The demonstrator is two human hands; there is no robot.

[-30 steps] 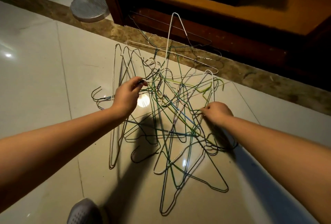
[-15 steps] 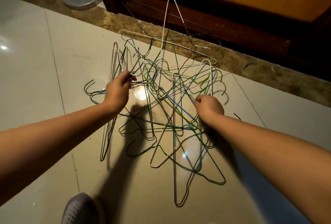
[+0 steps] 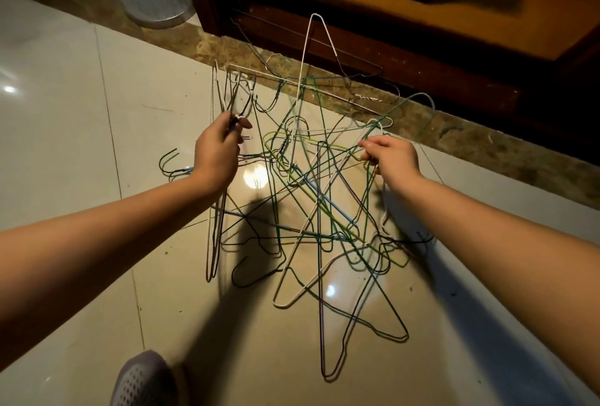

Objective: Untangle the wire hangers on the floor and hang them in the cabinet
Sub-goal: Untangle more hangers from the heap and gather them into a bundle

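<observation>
Glossy tiled floor point(image 3: 65, 178); hanger tangle point(image 3: 319, 207) on it, cabinet point(image 3: 373, 45) just beyond tangle. Left grip point(image 3: 216, 155) pinching bunched necks at tangle's left edge; right grip point(image 3: 393, 158) pinching wire at right edge. Best: part slowly, freeing hooks singly.

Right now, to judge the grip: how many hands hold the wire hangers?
2. The left hand grips wires at the left of the wire hanger tangle; the right hand pinches wires at its right edge. None hidden.
</observation>
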